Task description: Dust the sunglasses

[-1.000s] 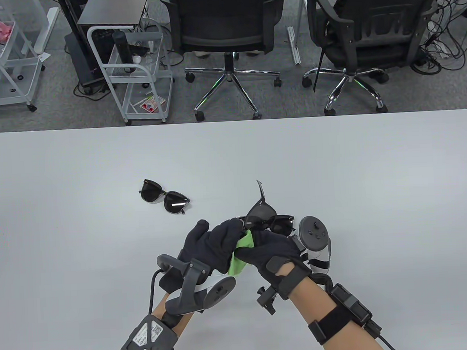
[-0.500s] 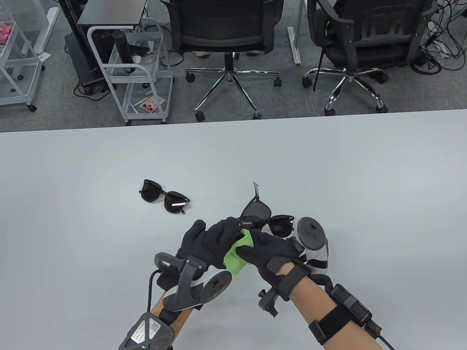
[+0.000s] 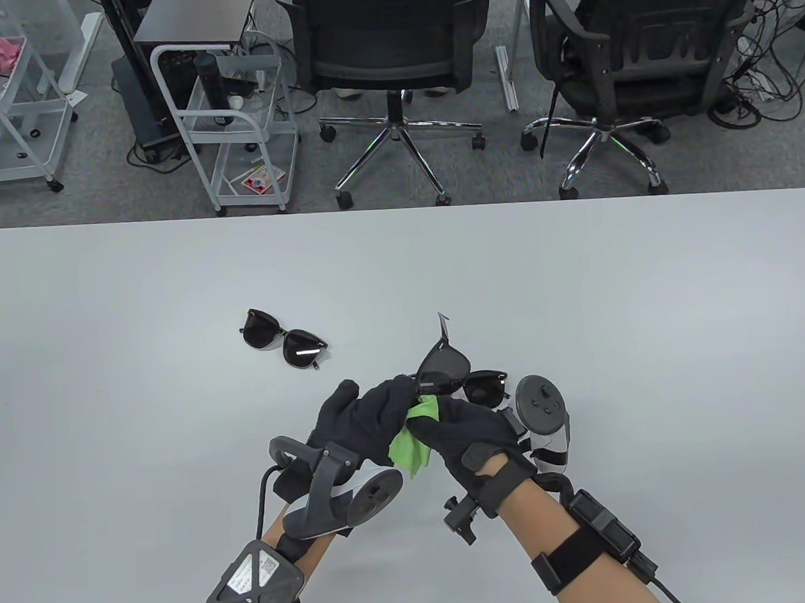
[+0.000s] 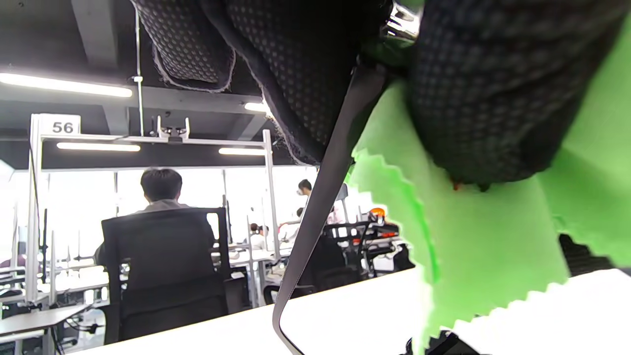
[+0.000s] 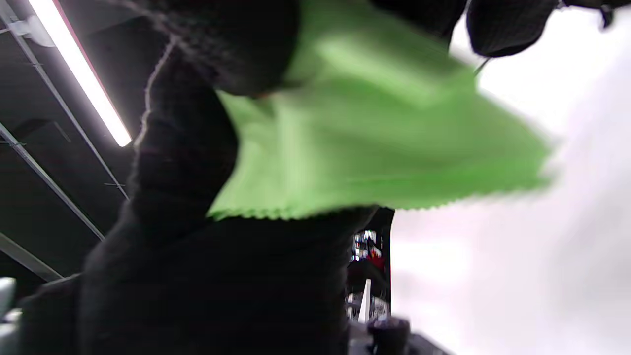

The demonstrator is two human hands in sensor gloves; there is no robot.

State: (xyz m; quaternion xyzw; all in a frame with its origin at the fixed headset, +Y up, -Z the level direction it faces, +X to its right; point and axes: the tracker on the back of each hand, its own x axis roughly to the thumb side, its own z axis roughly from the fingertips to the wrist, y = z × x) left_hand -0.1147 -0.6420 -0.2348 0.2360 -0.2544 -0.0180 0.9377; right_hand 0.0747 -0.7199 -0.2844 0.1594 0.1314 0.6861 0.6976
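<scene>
Wiping step, right in the middle. Left hand (image 3: 365, 418) curled tight on the held glasses (image 3: 457, 378), up off the table (image 3: 577, 292) near the front edge. Right hand (image 3: 467, 433) pinching the green cloth (image 3: 410, 442) against one end of the frame. Probably next: rub the cloth over both dark lenses, softly, then swap. Second glasses (image 3: 284, 339) lying flat further left, not touched, likely waiting for a turn.

A green cloth (image 5: 355, 133), blurred, is pinched at its upper edge by black gloved fingers (image 5: 236, 44); white tabletop (image 5: 517, 266) seen at right, ceiling light strip (image 5: 79, 69) at upper left.
</scene>
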